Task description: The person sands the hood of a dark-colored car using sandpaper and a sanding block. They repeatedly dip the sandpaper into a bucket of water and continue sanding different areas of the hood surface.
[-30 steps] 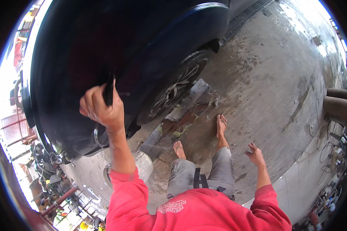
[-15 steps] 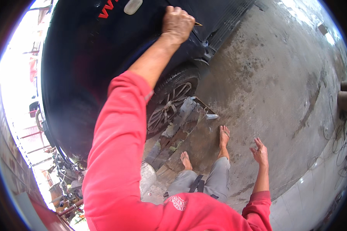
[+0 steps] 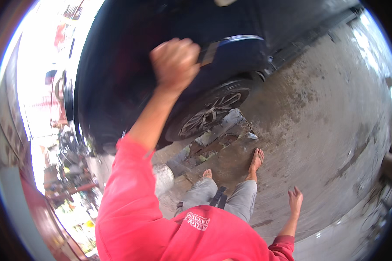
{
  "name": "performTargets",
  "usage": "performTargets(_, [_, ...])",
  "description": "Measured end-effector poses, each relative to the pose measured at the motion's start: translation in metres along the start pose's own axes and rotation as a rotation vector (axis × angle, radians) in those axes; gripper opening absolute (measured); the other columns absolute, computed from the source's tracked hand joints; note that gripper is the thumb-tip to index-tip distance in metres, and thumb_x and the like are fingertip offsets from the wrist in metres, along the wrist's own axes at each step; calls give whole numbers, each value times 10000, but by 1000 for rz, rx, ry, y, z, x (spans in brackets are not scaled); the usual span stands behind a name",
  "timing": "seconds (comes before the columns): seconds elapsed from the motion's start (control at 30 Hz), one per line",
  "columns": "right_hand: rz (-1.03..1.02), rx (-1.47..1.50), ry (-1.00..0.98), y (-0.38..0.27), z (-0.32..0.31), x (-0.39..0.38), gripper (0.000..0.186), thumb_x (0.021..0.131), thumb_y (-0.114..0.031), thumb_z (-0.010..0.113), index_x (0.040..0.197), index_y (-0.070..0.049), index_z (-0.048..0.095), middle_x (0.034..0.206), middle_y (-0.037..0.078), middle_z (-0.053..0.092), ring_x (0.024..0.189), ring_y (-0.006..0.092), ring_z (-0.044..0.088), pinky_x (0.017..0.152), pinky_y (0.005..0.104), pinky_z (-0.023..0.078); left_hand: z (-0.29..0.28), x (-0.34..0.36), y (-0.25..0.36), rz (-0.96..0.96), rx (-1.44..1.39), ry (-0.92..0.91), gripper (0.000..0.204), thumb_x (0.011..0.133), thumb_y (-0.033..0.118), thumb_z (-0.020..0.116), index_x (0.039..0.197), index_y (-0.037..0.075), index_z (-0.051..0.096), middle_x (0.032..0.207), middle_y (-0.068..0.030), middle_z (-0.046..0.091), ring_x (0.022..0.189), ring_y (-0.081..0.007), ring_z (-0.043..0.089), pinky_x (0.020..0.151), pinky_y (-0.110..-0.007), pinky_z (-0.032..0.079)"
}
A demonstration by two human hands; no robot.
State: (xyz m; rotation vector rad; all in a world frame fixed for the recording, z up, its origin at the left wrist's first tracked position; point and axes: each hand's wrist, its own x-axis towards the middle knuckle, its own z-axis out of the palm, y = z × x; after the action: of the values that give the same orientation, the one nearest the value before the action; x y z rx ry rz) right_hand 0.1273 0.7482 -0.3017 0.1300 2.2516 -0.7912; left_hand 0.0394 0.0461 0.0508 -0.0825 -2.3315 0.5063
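Note:
My left hand is raised over the side of a dark car in a blur, fingers curled round a thin, flat tan-edged tool, perhaps a blade; whether it touches the panel I cannot tell. Below it is the spoked front or rear wheel, with a chrome trim strip higher on the body. My right hand hangs in the air at my side above the concrete, fingers loosely apart, holding nothing.
Scrap sheets lie by the wheel and my bare feet, beside a pale bucket. Concrete floor stretches rightward to cables and brown cylinders at the rim. Cluttered parts stand at the far left beside bright daylight.
My left hand went up toward the upper body panel, then came down and leftward with the tool. My right hand sits lower in view; the view has shifted along the car.

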Motion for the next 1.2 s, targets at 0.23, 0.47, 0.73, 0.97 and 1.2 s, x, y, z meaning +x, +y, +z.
performTargets(0.23, [-928, 111, 165, -408, 48, 44, 576, 1099, -174, 645, 1635, -57, 470, 1629, 233, 516, 1510, 343, 512, 1151, 456, 508, 48, 1, 5, 35, 81, -39, 134, 839, 249, 695, 721, 206, 741, 799, 28, 711, 905, -187, 687, 865, -402, 472])
performTargets(0.47, [-1150, 268, 254, -645, 163, -86, 660, 1099, -342, 657, 1638, -25, 446, 1705, 218, 417, 1570, 318, 425, 1248, 402, 378, -152, -254, -95, -208, -17, -93, 403, 671, 315, 857, 1036, 199, 729, 1153, 25, 674, 1111, -202, 636, 997, -458, 409])
performTargets(0.73, [-1273, -181, 684, -650, 395, -206, 881, 1083, -435, 585, 1569, 240, 292, 1711, 440, 119, 1634, 555, 39, 1343, 559, 119, -302, -530, -120, -656, -18, -351, 176, 826, 198, 818, 908, 84, 712, 945, -59, 664, 894, -298, 648, 844, -424, 479])
performTargets(0.97, [-1700, -558, -44, -528, 570, -348, 896, 932, -358, 752, 1595, 118, 383, 1726, 360, 212, 1619, 522, 207, 1308, 598, 260, -469, -715, -37, -2067, -1042, -463, 295, 967, 114, 783, 1176, -90, 744, 1089, -108, 785, 891, -205, 749, 765, -342, 625])
performTargets(1.2, [-1405, -486, -453, -407, 585, -351, 868, 981, -377, 744, 1626, 68, 372, 1752, 304, 221, 1645, 447, 202, 1327, 506, 260, -400, -900, 59, -1745, -1061, -1414, 553, 938, 271, 834, 1340, -77, 682, 1146, -193, 767, 927, -301, 777, 745, -404, 624])
